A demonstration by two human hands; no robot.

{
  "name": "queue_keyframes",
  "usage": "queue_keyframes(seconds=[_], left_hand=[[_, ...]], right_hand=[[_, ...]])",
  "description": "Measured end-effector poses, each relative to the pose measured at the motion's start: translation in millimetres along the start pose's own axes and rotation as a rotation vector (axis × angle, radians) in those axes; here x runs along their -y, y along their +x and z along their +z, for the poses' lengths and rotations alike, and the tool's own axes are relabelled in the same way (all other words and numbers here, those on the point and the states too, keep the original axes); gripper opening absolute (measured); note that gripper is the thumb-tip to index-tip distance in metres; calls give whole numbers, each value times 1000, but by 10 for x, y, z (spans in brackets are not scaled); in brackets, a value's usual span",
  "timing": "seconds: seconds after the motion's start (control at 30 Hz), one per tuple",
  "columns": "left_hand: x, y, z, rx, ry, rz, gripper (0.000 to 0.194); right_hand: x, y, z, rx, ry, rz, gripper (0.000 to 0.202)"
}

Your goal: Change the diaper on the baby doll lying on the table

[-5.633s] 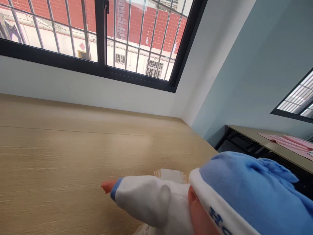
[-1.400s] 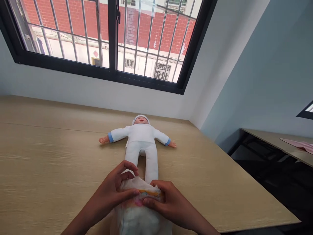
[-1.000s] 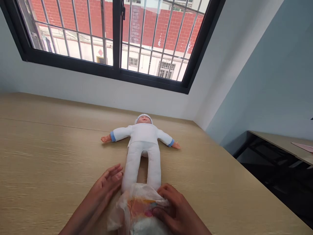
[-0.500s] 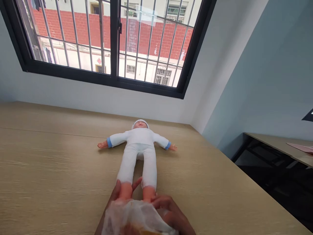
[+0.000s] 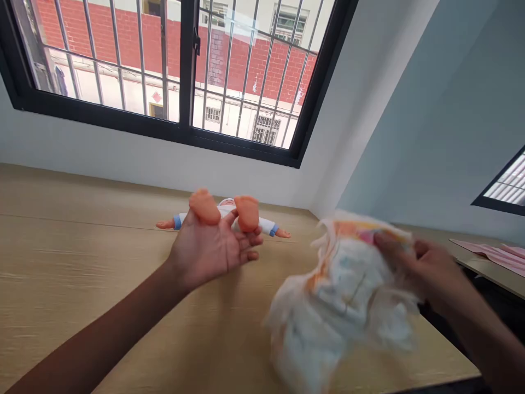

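A baby doll point(image 5: 223, 211) in white clothes with blue cuffs lies on its back on the wooden table, arms spread. Its legs are raised, so the bare soles face me and hide most of the body. My left hand point(image 5: 209, 246) holds the legs up near the feet, palm toward me, one finger between the two feet and the others partly curled. To the right, my right hand point(image 5: 422, 268) grips a crumpled white diaper point(image 5: 344, 290) with an orange patterned edge by its upper corner. The diaper hangs in the air above the table, apart from the doll and blurred.
The wooden table point(image 5: 74, 262) meets the wall beneath a barred window point(image 5: 186, 65). At the right stands a second table with pink striped cloth point(image 5: 492, 254) on it. A dark gap lies between the two tables.
The doll's legs have come up from lying flat, lifted by my left hand. My right hand has moved away to the right with the diaper, which was at the feet before.
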State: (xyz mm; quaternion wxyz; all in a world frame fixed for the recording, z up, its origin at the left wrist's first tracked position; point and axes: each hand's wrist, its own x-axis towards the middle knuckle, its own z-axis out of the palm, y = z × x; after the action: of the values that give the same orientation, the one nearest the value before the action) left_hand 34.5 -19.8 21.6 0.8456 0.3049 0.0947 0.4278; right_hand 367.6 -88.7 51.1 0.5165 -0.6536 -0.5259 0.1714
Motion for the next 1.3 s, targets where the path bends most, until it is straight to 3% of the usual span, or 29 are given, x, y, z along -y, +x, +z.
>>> queue_keyframes(seconds=[0.1,0.2,0.23,0.27,0.3,0.37,0.4,0.47,0.57,0.67,0.73,0.9,1.0,1.13,1.3], left_hand=[[-211,53,13,25,3,64,38],[-366,58,-34,55,0,109,37],[-404,56,-57,65,-1,119,37],[-434,54,-81,74,-2,122,36],[-458,53,-105,82,-6,123,35],[-490,50,-149,101,-15,117,34],[-501,48,-168,110,-19,108,37],[-522,45,-200,120,-21,80,40],[-554,38,-238,128,-5,37,43],[-576,34,-267,161,17,30,47],[-579,34,-278,177,31,33,47],[-570,40,-281,188,52,36,50],[-568,37,-271,174,72,31,53],[-567,22,-259,138,81,33,51],[-552,28,-271,177,78,14,46]], right_hand=[[355,68,-81,-246,64,-155,30],[463,-123,154,-336,-103,-444,20],[411,-224,316,-250,-209,-520,16],[312,-336,514,-97,-297,-690,13],[170,-456,740,25,-346,-869,17],[-213,-699,1229,310,-508,-1083,34],[-430,-814,1467,378,-581,-1135,39],[-845,-1005,1876,393,-674,-1187,36],[-1261,-1173,2229,390,-758,-1226,35],[-1365,-1243,2299,433,-814,-1232,42],[-1319,-1247,2274,533,-790,-1173,48],[-1072,-1036,2262,963,-564,-907,64],[-904,-831,2288,1093,-464,-786,68],[-733,-700,2271,1049,-346,-661,91],[-573,-585,2396,838,-286,-581,40]])
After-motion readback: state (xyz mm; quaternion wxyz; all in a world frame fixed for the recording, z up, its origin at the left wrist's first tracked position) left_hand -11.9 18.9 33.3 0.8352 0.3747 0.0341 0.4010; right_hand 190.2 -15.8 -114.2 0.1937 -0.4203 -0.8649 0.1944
